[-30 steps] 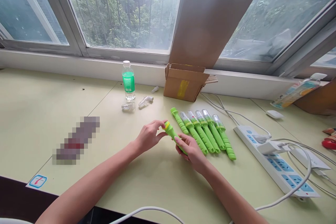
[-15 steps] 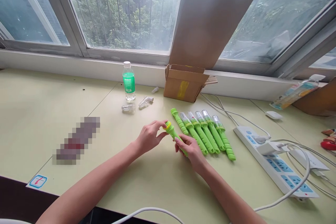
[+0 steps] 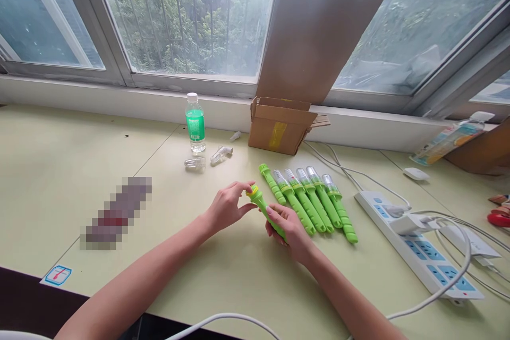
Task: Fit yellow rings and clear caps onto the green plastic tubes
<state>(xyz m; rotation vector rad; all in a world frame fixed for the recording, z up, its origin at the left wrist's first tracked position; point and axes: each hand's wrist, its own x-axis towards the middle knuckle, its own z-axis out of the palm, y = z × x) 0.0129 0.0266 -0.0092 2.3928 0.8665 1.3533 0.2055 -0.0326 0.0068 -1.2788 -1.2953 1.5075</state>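
Note:
A green plastic flashlight-like tube (image 3: pixel 261 204) with a yellow ring at its upper end is held at a slant above the table. My right hand (image 3: pixel 292 228) is closed around its lower body. At the upper end, my left hand (image 3: pixel 227 204) has its index finger and thumb at the yellow ring; its other fingers are curled. Just right of my hands lie several green tubes with clear caps (image 3: pixel 314 202), side by side. Beside them, a green tube without a clear cap (image 3: pixel 273 183) shows its threaded end. Loose clear plastic caps (image 3: pixel 195 164) lie farther back.
A bottle with a green label (image 3: pixel 196 125) and an open cardboard box (image 3: pixel 279 127) stand near the window. On the right are a white power strip (image 3: pixel 418 249) with plugs and cables, a tilted bottle (image 3: pixel 450 141) and a small white device (image 3: pixel 416 174). A blurred patch (image 3: pixel 119 212) covers something at left.

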